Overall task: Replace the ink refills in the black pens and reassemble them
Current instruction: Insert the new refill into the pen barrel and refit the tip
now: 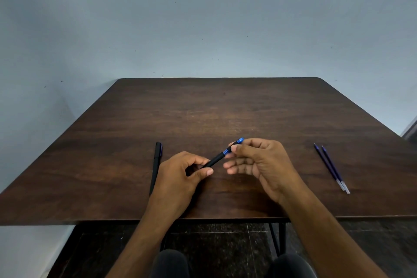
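I hold a black pen point(217, 158) with blue bands slanted above the dark wooden table point(203, 110). My left hand point(180, 178) grips its lower barrel between thumb and fingers. My right hand point(259, 160) pinches the upper end near the blue tip with thumb and forefinger, the other fingers loosely curled below. A second black pen point(156, 166) lies on the table just left of my left hand, partly hidden by it. Two blue ink refills point(331, 168) lie side by side at the right of the table.
The table's front edge point(90, 221) runs just below my wrists, with black legs and a dark tiled floor beneath. A plain pale wall stands behind the table. My knees show at the bottom.
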Tool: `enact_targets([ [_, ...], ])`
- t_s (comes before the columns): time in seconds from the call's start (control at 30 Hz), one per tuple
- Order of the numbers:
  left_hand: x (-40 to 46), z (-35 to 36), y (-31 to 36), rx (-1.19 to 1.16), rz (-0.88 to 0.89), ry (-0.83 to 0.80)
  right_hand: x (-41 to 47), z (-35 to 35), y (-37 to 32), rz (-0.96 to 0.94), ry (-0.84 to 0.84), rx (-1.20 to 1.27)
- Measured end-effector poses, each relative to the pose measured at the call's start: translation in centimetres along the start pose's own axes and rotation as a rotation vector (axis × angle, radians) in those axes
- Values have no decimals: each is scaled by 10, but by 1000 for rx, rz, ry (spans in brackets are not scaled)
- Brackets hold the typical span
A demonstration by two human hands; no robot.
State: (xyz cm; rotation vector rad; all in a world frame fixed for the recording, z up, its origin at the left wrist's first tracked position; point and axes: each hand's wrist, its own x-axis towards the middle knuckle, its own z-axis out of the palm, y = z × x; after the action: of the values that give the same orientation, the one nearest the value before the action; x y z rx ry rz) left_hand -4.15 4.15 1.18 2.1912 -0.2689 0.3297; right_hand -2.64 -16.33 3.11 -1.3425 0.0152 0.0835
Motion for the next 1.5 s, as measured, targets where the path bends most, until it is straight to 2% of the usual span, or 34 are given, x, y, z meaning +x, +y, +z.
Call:
enact_targets([
  [0.37, 0, 1, -1, -17, -5, 12, 3, 6, 9, -23, 12, 0],
  [0.67, -1, 1, 2, 9, 9, -16, 6, 9, 16, -148, 89, -336],
  [0.87, -1, 1, 1, -15, -1, 6, 4, 6, 19, -154, 76, -240],
  [1.03, 0, 2, 0, -25, -13, 6, 2, 0, 23, -170, -34, -92],
  [1.13, 0, 1, -1, 0, -11, -10, 5, -4, 26, -170, -36, -69],
  [1.5, 0, 2, -3, 10, 15, -3, 5, 3, 30, -197, 66, -276],
])
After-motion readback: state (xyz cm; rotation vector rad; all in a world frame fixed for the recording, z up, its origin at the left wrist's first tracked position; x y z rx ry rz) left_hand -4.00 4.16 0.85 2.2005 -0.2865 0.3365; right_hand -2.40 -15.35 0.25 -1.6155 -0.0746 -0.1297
